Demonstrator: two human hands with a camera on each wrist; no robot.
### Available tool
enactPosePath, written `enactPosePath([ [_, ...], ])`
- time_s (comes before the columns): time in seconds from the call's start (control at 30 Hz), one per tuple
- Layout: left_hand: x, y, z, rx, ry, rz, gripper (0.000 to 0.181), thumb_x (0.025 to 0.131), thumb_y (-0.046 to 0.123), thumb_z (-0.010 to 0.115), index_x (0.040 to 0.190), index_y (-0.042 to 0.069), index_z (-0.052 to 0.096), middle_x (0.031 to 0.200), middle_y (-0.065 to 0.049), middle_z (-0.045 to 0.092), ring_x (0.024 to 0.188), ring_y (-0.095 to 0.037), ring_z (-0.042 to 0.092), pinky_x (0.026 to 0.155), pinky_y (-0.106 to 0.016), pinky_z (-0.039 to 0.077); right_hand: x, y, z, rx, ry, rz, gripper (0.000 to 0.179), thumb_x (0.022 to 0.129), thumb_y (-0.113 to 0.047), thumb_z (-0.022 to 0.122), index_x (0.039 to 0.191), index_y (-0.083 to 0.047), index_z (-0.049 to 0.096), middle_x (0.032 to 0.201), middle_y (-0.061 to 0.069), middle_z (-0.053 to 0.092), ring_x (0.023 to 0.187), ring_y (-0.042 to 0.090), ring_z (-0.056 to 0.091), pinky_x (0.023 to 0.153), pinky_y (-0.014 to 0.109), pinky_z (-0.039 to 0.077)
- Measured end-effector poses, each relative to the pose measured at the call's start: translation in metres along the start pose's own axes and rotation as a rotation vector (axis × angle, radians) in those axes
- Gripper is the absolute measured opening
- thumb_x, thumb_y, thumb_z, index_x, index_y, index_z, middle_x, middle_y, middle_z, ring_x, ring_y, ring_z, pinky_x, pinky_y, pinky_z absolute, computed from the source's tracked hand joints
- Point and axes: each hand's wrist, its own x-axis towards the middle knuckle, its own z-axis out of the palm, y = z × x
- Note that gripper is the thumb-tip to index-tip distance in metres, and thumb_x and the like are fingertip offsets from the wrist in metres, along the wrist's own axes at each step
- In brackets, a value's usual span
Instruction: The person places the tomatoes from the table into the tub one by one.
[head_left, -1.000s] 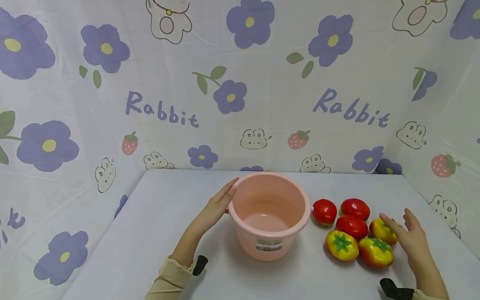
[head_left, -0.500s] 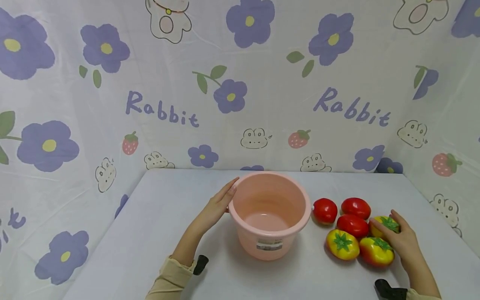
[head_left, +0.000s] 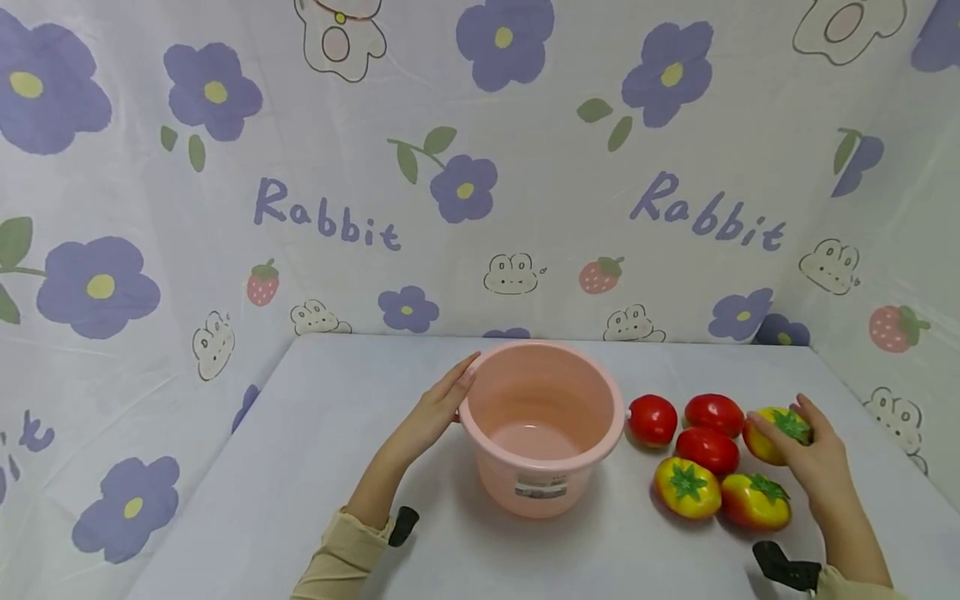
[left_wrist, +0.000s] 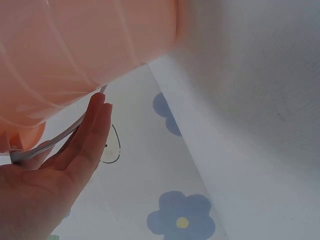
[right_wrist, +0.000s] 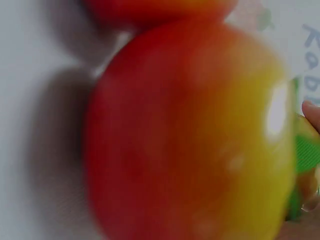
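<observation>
A pink plastic bucket (head_left: pixel 498 475) stands upright on the white table. My left hand (head_left: pixel 431 417) rests against its left side, fingers nearly straight; in the left wrist view those fingers lie along the grey bucket handle (left_wrist: pixel 60 136). My right hand (head_left: pixel 821 458) holds a yellow-red toy tomato (head_left: pixel 761 450) with a green leafy top, between thumb and fingers. Two more yellow-red tomatoes, one at the front left (head_left: pixel 686 492) and one at the front right (head_left: pixel 753 504), lie nearby. A large blurred tomato (right_wrist: pixel 190 130) hides most of the right hand in the right wrist view.
Three red toy tomatoes, one beside the bucket (head_left: pixel 652 421), one at the back (head_left: pixel 714 414) and one in the middle (head_left: pixel 707 451), sit right of the bucket. A patterned cloth wall (head_left: pixel 450 267) borders the table (head_left: pixel 337 383) at the back and sides.
My right hand has come down onto the back right yellow-red tomato, gripped it and shifted it slightly up and right, away from its neighbours. The left hand and bucket stay in place.
</observation>
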Motion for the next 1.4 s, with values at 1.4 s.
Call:
enactPosePath([
  [1.4, 0.001, -0.001, 0.001, 0.002, -0.002, -0.011, 0.052, 0.102, 0.055, 0.034, 0.151, 0.037, 0.032, 0.152, 0.000, 0.044, 0.124, -0.026, 0.057, 0.093, -0.042, 0.054, -0.030, -0.148, 0.056, 0.082, -0.081, -0.376, 0.093, 0.088, -0.051, 0.065, 0.157, -0.034, 0.005, 0.165, 0.003, 0.019, 0.151, 0.037, 0.017, 0.114, 0.062, 0.028],
])
